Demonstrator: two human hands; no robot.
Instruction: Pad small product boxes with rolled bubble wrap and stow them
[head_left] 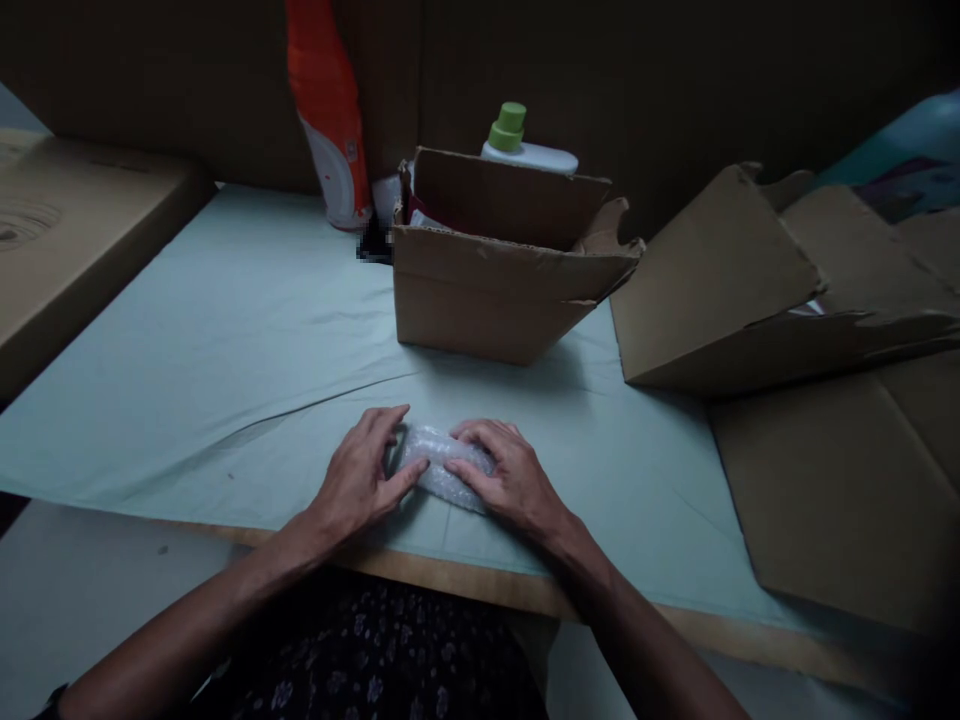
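Observation:
A small roll of clear bubble wrap [442, 462] lies on the pale green cloth near the table's front edge. Whatever the wrap may contain cannot be made out. My left hand [369, 462] is at its left end, thumb pressed on the near side and fingers curved around the end. On the right, my right hand [504, 468] grips the other end, with its thumb along the top and its fingers over the far side. Just beyond both hands stands an open cardboard box [480, 300] with torn flaps.
An orange and white bottle [326, 120] and a white bottle with a green cap [529, 150] stand at the back. More open cardboard boxes [712, 290] are at right, with a teal bottle [900, 150] behind. A flat carton [90, 240] lies left on the cloth [225, 330].

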